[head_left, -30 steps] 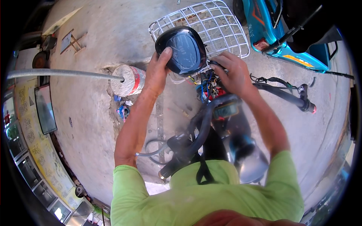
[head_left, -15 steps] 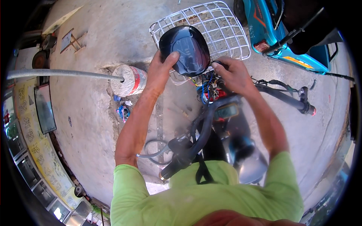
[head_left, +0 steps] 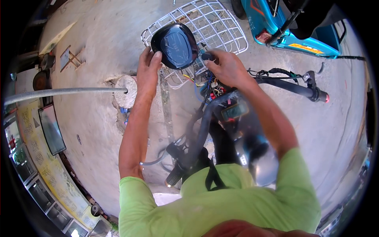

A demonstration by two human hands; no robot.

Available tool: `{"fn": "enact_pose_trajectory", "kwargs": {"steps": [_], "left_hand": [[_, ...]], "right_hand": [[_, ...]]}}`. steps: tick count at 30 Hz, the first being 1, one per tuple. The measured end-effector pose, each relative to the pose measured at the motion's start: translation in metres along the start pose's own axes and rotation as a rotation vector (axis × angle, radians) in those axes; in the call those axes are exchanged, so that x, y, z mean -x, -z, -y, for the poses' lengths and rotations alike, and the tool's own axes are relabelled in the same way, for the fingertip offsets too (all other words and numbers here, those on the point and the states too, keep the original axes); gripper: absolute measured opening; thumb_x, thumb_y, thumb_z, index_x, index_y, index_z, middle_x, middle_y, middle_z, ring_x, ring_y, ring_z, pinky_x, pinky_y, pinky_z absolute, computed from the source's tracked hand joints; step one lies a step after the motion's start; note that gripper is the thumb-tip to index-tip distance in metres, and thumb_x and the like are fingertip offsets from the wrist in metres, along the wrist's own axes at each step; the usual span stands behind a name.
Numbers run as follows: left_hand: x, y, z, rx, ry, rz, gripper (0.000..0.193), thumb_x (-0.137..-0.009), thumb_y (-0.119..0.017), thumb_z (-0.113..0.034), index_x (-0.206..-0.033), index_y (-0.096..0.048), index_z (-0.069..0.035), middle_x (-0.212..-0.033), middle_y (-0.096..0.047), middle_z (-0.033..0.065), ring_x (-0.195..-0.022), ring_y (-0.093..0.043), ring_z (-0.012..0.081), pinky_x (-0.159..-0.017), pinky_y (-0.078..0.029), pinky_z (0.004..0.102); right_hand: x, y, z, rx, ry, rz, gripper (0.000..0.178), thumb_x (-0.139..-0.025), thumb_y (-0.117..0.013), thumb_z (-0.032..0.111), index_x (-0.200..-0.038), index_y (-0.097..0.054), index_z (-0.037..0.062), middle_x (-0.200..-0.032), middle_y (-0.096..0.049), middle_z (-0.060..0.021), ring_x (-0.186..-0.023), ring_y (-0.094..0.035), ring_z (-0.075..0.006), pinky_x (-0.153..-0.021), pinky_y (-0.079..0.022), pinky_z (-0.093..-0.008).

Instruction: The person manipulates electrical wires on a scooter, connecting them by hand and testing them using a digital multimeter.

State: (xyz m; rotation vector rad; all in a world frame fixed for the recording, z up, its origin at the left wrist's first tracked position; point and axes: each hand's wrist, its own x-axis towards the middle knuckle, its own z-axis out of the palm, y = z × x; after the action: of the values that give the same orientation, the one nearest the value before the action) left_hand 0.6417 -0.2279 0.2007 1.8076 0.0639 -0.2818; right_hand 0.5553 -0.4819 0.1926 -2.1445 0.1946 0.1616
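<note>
My left hand (head_left: 147, 73) holds a glossy black rounded display housing (head_left: 175, 44) by its left rim, thumb at the edge and fingers partly hidden behind. The housing's dark face is turned up toward me, above a white wire basket. Just right of it, my right hand (head_left: 229, 68) is closed, with a small black rounded piece (head_left: 208, 57) between thumb and fingers; its exact kind I cannot make out. A bundle of coloured wires (head_left: 212, 84) hangs below, over the front of a vehicle with a black handlebar (head_left: 203, 122).
The white wire basket (head_left: 221, 25) lies ahead. A yellow-edged meter (head_left: 235, 112) rests behind the handlebar. The bar's right end (head_left: 321, 95) reaches outward. At left stands a concrete-filled base (head_left: 126, 93) with a metal pole (head_left: 63, 93). A turquoise vehicle (head_left: 292, 41) is at far right.
The whole view has shifted, so most things sit further left and higher. My left thumb has moved from the housing's face to its rim. My right hand keeps hold of the small black piece.
</note>
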Motion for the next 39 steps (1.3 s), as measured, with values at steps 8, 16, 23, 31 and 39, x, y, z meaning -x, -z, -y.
{"fn": "enact_pose_trajectory", "kwargs": {"steps": [8,16,23,31,39], "left_hand": [[0.051,0.075,0.043,0.166,0.1,0.012,0.059,-0.107,-0.056,-0.035,-0.15,-0.045,0.005,-0.142,-0.059,0.0218,-0.134,-0.058,0.0312,-0.107,-0.05,0.0412],[0.267,0.216,0.263,0.003,0.51,0.165,0.028,-0.099,-0.068,-0.028,-0.114,-0.069,-0.004,-0.104,-0.071,0.0068,-0.097,-0.068,0.0158,-0.079,-0.055,0.0279],[0.505,0.367,0.421,-0.165,1.053,0.214,0.038,-0.099,-0.064,-0.033,-0.128,-0.063,-0.008,-0.109,-0.072,0.0078,-0.095,-0.072,0.0238,-0.077,-0.058,0.0385],[0.588,0.439,0.458,-0.347,1.238,0.344,0.027,-0.101,-0.06,-0.033,-0.117,-0.061,-0.012,-0.099,-0.068,0.0053,-0.084,-0.07,0.0214,-0.066,-0.053,0.0378],[0.556,0.328,0.379,-0.2,0.822,0.39,0.041,-0.1,-0.065,-0.039,-0.131,-0.06,-0.011,-0.116,-0.071,0.0062,-0.101,-0.07,0.0209,-0.083,-0.053,0.0347]], "right_hand": [[0.059,0.019,0.019,-0.213,0.377,-0.363,0.031,-0.096,-0.069,0.014,-0.124,-0.068,0.0021,-0.109,-0.071,-0.0134,-0.099,-0.071,-0.0229,-0.087,-0.056,-0.0337],[0.295,0.014,-0.008,-0.59,0.006,-0.431,0.028,-0.103,-0.064,0.013,-0.125,-0.067,-0.004,-0.108,-0.074,-0.0104,-0.098,-0.07,-0.0156,-0.092,-0.056,-0.0305],[0.59,-0.071,-0.05,-0.483,-0.476,-0.791,0.028,-0.105,-0.06,0.014,-0.124,-0.067,-0.0046,-0.101,-0.073,-0.0091,-0.09,-0.068,-0.0141,-0.084,-0.056,-0.0295],[0.819,-0.177,-0.066,-0.512,-0.902,-0.97,0.027,-0.101,-0.061,0.016,-0.12,-0.072,0.0,-0.098,-0.075,-0.0057,-0.081,-0.069,-0.0124,-0.073,-0.054,-0.027],[0.927,-0.248,-0.126,-0.69,-1.119,-0.859,0.031,-0.096,-0.066,0.023,-0.119,-0.073,0.0034,-0.095,-0.076,-0.0052,-0.077,-0.07,-0.0134,-0.067,-0.053,-0.0269]]}}
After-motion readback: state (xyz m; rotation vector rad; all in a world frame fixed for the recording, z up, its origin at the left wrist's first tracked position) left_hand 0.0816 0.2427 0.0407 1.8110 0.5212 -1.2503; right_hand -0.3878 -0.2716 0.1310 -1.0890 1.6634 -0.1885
